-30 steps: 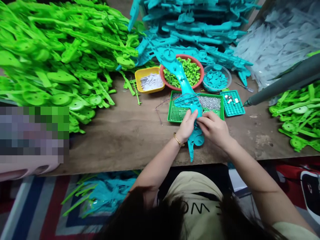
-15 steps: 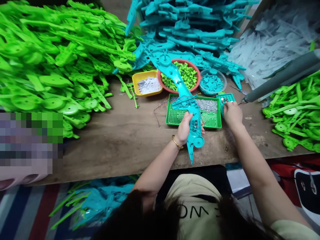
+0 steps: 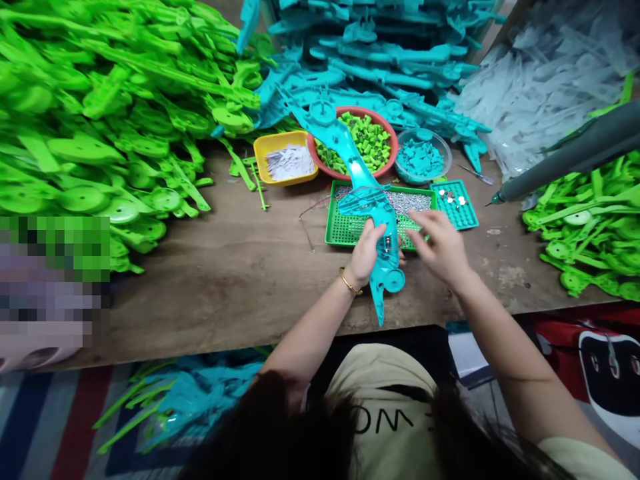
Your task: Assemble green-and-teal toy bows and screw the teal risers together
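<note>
My left hand [image 3: 367,255] grips a long turquoise plastic half-shell [image 3: 365,177], with the thumb on top and fingertips showing past its right edge. Ribs, a round boss and a small metal-lined compartment [image 3: 387,243] show on its upward face; a thin reddish wire [image 3: 305,230] trails off to the left. Just right of the shell is my right hand [image 3: 440,245], its thumb and forefinger bent toward the compartment. Whatever lies between these fingertips is too small to make out. Behind that hand, a small turquoise tray [image 3: 466,217] holds several shiny round discs [image 3: 453,197].
A green perforated basket [image 3: 345,233] with small metal parts lies beneath the shell. Behind stand a yellow tub [image 3: 260,163], a red bowl [image 3: 395,133] and a clear bowl [image 3: 447,157]. A grey power screwdriver [image 3: 565,153] juts in from the right. Green shells [image 3: 100,133] are heaped left.
My right hand has left the small tray of discs and moved left to beside the turquoise shell. My left hand keeps its grip; the view has shifted slightly.
</note>
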`<control>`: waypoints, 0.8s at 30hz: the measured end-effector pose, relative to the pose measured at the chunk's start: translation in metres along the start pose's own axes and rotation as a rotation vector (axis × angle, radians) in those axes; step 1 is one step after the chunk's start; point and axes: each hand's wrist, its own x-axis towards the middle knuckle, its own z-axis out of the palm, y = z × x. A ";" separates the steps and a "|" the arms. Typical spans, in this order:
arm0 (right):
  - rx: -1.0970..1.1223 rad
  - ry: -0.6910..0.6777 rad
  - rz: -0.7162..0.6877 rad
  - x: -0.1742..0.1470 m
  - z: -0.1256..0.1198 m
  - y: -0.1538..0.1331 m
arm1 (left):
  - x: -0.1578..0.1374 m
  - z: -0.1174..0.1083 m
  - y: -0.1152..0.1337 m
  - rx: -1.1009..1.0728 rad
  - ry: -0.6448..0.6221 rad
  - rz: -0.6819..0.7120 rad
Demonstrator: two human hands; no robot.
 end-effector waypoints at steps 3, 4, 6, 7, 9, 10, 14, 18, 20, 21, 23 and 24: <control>-0.270 0.049 0.378 0.014 -0.007 0.045 | -0.006 0.004 0.003 -0.046 -0.096 -0.041; -0.358 0.003 0.490 0.018 -0.008 0.059 | -0.007 0.005 0.003 -0.047 -0.104 -0.039; -0.452 -0.068 0.625 0.021 -0.006 0.080 | -0.007 0.005 0.003 -0.044 -0.102 -0.033; -0.464 -0.082 0.657 0.022 -0.004 0.088 | -0.007 0.005 0.003 -0.041 -0.100 -0.030; -0.452 -0.076 0.678 0.022 -0.001 0.096 | -0.006 0.004 0.002 -0.037 -0.085 -0.024; -0.445 -0.073 0.684 0.021 -0.001 0.097 | -0.005 0.004 0.002 -0.039 -0.076 -0.024; -0.377 -0.016 0.595 0.017 -0.007 0.073 | -0.003 0.004 -0.001 -0.051 -0.071 -0.038; 0.024 0.060 0.164 0.002 -0.007 0.011 | -0.001 0.003 -0.004 0.044 -0.034 0.028; 0.123 0.019 -0.085 -0.007 -0.001 -0.016 | 0.001 0.003 -0.004 0.181 0.016 0.175; 0.127 0.015 -0.179 -0.010 0.003 -0.024 | 0.002 0.002 -0.004 0.244 0.035 0.244; 0.090 0.046 -0.285 -0.016 0.010 -0.031 | 0.002 0.003 -0.002 0.313 0.047 0.309; 0.071 0.062 -0.304 -0.017 0.013 -0.031 | 0.002 0.003 -0.002 0.318 0.048 0.308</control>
